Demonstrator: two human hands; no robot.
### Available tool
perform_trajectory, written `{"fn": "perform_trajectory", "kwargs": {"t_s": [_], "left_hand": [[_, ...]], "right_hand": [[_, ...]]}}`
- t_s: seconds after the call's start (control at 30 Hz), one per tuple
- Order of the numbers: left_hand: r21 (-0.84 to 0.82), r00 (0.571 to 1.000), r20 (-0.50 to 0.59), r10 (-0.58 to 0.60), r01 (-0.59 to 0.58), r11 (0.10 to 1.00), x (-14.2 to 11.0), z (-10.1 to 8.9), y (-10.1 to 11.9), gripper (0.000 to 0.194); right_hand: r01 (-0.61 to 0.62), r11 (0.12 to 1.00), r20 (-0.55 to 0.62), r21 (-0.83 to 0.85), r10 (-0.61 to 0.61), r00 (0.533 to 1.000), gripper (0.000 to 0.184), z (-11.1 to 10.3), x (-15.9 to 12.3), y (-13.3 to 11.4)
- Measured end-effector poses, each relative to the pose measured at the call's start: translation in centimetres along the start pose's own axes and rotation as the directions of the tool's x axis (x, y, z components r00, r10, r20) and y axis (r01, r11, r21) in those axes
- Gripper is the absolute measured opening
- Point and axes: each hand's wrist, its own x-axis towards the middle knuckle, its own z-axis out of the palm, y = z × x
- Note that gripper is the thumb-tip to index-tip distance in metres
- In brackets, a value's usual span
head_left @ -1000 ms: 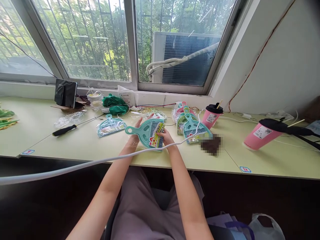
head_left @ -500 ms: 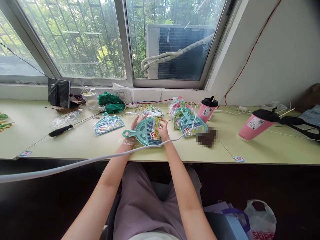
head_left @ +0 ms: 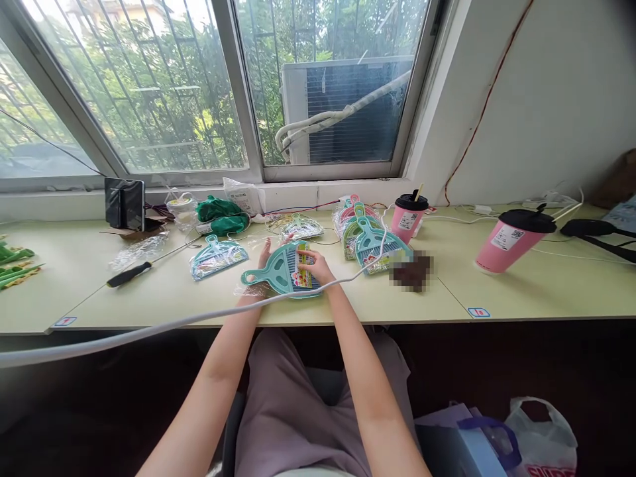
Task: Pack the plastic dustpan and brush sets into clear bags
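Observation:
A teal mini dustpan with its brush (head_left: pixel 281 270) is held just above the near edge of the table, handle pointing left. My left hand (head_left: pixel 265 257) supports it from behind and below, most of its fingers hidden by the pan. Over the bristles lies a yellow printed label card (head_left: pixel 303 273). The fingers of my right hand (head_left: pixel 318 267) are bent over the card's upper right part, thumb side hidden. Clear plastic film (head_left: pixel 248 290) hangs by my left wrist. Another teal dustpan set (head_left: pixel 218 257) in clear wrap lies to the left.
To the right sit stacked dustpan sets (head_left: pixel 370 242) and pink cups (head_left: pixel 408 218) with black lids. A white cable (head_left: pixel 199 318) crosses in front of my forearms. Leftward are a black-handled screwdriver (head_left: pixel 130 273), a tablet (head_left: pixel 124 204) and a green bag (head_left: pixel 221 215).
My right hand has shifted left across the label card, its fingers now lying further over it. The dustpan stays in my left hand. The view has turned slightly.

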Motion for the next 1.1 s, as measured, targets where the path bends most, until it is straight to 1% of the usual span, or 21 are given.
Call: {"fn": "perform_trajectory", "kwargs": {"t_s": [0.1,0.2,0.27,0.33,0.5,0.6,0.73,0.83,0.9,0.93,1.0,1.03,1.1], "left_hand": [[-0.067,1.000,0.005,-0.015,0.015,0.998,0.2,-0.2,0.2,0.086],[-0.061,1.000,-0.005,-0.025,0.024,0.998,0.2,-0.2,0.4,0.088],[-0.043,0.999,-0.017,-0.028,0.027,0.999,0.0,0.0,0.6,0.090],[-0.034,0.999,-0.025,-0.031,0.030,0.999,-0.2,0.4,0.8,0.092],[0.013,0.999,-0.048,-0.008,0.008,1.000,-0.6,0.9,1.0,0.091],[0.040,0.999,-0.037,-0.008,0.010,0.999,-0.6,0.5,0.8,0.090],[0.043,0.999,-0.019,-0.049,0.050,0.998,-0.5,-0.1,0.5,0.093],[0.053,0.998,-0.045,-0.039,0.042,0.998,-0.6,-0.2,0.3,0.093],[0.072,0.996,-0.084,-0.019,0.025,0.997,-0.7,-0.3,0.2,0.091],[0.081,0.995,-0.097,-0.015,0.023,0.996,-0.7,-0.4,0.2,0.091],[0.065,0.995,-0.093,-0.029,0.035,0.997,-0.8,-0.5,0.1,0.091],[0.027,0.996,-0.078,-0.040,0.042,0.999,-0.9,-0.5,0.1,0.091],[-0.106,0.998,-0.043,-0.055,0.050,0.993,-0.9,-0.6,0.1,0.090]], "right_hand": [[-0.035,0.992,0.109,-0.119,0.049,0.993,0.054,-0.1,-0.2,-0.2],[-0.066,0.972,0.187,-0.225,0.110,0.976,0.069,-0.2,-0.5,-0.5],[-0.052,0.953,0.232,-0.300,0.126,0.964,0.081,-0.3,-0.8,-0.7],[-0.018,0.937,0.265,-0.349,0.117,0.957,0.091,-0.3,-1.1,-0.9],[0.008,0.907,0.305,-0.421,0.133,0.943,0.116,-0.4,-1.4,-0.8],[0.042,0.891,0.321,-0.452,0.118,0.940,0.119,-0.4,-1.4,-0.6],[0.066,0.871,0.320,-0.487,0.108,0.941,0.126,-0.6,-1.3,-0.4],[0.092,0.865,0.338,-0.493,0.093,0.937,0.134,-0.8,-1.3,-0.3],[0.100,0.874,0.343,-0.475,0.079,0.936,0.130,-0.8,-1.3,-0.3],[0.093,0.886,0.340,-0.455,0.077,0.937,0.123,-0.8,-1.2,-0.3],[0.056,0.913,0.332,-0.403,0.089,0.939,0.105,-0.8,-1.1,-0.2],[0.035,0.924,0.330,-0.381,0.100,0.939,0.096,-0.8,-1.0,-0.2],[0.020,0.929,0.331,-0.369,0.112,0.937,0.081,-0.8,-0.8,-0.1]]}}
